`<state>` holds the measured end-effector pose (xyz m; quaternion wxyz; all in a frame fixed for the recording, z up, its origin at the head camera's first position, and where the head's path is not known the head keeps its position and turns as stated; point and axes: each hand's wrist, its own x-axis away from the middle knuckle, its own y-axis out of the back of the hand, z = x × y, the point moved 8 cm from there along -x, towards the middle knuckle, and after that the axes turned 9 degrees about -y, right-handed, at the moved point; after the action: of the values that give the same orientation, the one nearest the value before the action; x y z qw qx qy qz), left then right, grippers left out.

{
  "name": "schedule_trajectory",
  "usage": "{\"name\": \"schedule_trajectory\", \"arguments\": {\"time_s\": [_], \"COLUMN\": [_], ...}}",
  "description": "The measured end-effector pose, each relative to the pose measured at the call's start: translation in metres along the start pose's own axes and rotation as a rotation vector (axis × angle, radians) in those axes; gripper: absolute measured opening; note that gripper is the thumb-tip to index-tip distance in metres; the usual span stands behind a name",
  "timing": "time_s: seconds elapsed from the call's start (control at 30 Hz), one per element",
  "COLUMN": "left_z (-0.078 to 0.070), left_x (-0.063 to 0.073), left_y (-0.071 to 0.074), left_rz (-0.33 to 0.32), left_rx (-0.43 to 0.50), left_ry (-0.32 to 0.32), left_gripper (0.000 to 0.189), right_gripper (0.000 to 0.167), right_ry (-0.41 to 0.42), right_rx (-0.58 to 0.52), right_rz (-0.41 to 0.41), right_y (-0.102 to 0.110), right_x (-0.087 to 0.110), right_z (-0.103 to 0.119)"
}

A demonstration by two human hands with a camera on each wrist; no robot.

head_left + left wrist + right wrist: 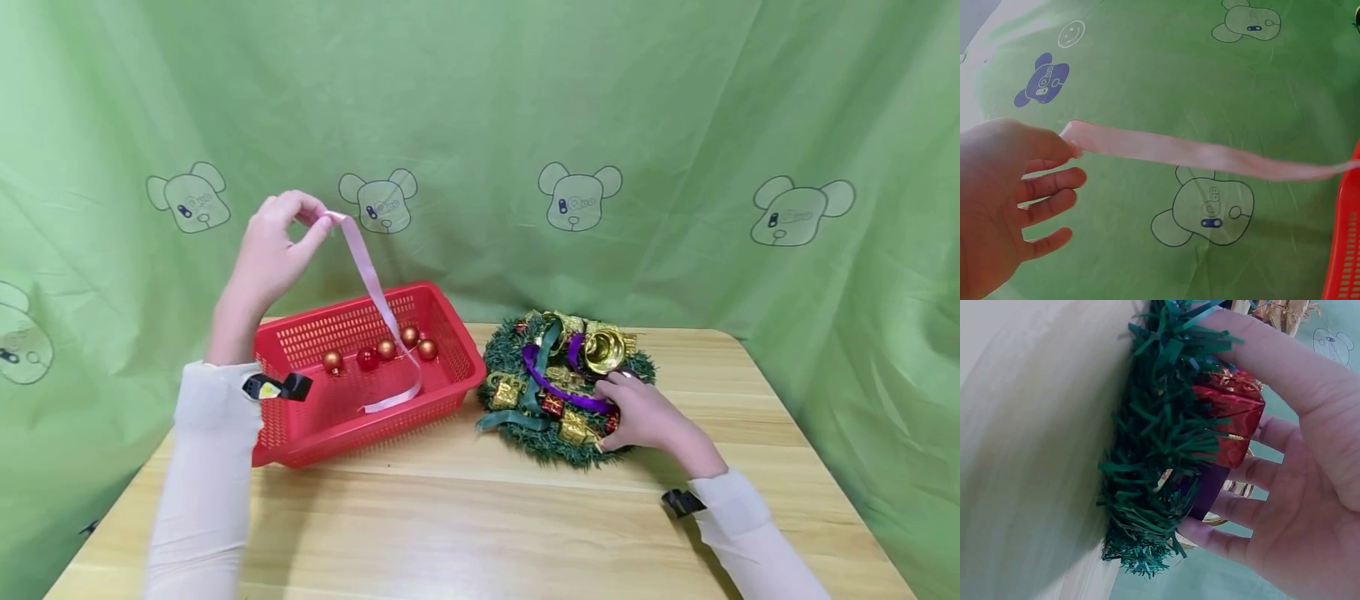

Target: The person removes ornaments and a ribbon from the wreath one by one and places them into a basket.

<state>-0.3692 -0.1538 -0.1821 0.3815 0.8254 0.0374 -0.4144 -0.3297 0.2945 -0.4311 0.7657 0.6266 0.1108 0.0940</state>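
My left hand [276, 242] is raised over the red basket [330, 437] and pinches one end of a pale pink ribbon [367, 271] between thumb and forefinger. The ribbon [1160, 147] hangs down, its lower end lying in the basket. On its right side, the green tinsel wreath [551, 446] is gripped by my right hand [645, 412], thumb toward the near edge and fingers across the decorations. In the right wrist view, a shiny red gift box [1232, 419] and part of a purple ribbon [1210, 487] sit between thumb and fingers. Some fingertips are hidden by the wreath.
Several gold balls [427, 349] and a red ball [367, 359] lie in the basket. Golden bells [603, 350], small gift boxes, and teal and purple ribbons cover the wreath. Both stand on a wooden table [450, 525] before a green curtain [480, 100].
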Motion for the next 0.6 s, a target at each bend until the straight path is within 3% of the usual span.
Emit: {"name": "schedule_trajectory", "arguments": {"time_s": [0.2,0.6], "left_z": [0.002,0.014], "left_x": [0.013,0.053], "left_y": [-0.014,-0.02], "left_rz": [0.035,-0.157], "left_rx": [0.046,0.115], "left_ry": [0.045,0.162], "left_gripper": [0.023,0.022], "right_gripper": [0.073,0.072], "right_ry": [0.001,-0.006], "right_rx": [0.001,-0.023], "right_rz": [-0.015,-0.011], "right_y": [0.002,0.004], "right_x": [0.001,0.009], "right_z": [-0.002,-0.001]}}
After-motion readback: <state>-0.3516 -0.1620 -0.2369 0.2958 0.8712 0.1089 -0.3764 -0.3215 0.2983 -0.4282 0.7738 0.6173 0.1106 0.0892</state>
